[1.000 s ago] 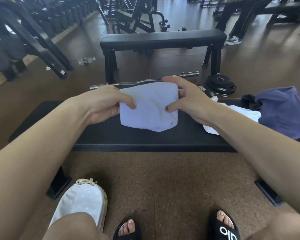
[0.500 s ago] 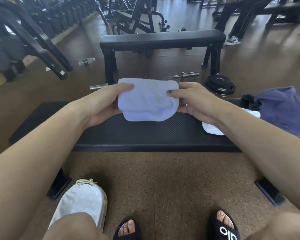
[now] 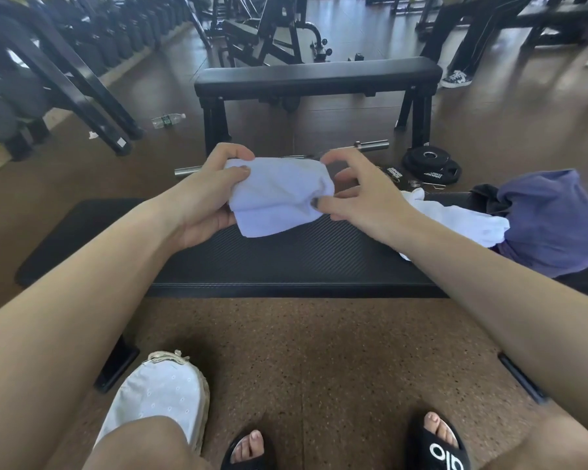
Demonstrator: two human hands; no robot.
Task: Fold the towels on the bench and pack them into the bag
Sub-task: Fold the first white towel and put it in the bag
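A small folded white towel (image 3: 279,195) hangs just above the black bench (image 3: 286,259). My left hand (image 3: 204,198) grips its left end, thumb on top. At the towel's right edge my right hand (image 3: 360,191) has its thumb against the cloth, while its fingers are curled and lifted off it. Another white towel (image 3: 462,225) lies unfolded on the bench to the right, partly under a purple cloth (image 3: 554,222). A pale drawstring bag (image 3: 160,398) stands on the floor by my left knee, its top gathered.
Beyond my bench stands a second black bench (image 3: 316,79). On the floor between them lie a steel bar (image 3: 370,145) and black weight plates (image 3: 431,164). Dumbbell racks (image 3: 65,72) line the left side. A water bottle (image 3: 167,120) lies near them. A person's legs (image 3: 462,39) are at far right.
The towel was folded again into a smaller bundle and tipped flatter. My right hand's fingers have come off its right end and now curl above it; my left hand keeps its hold.
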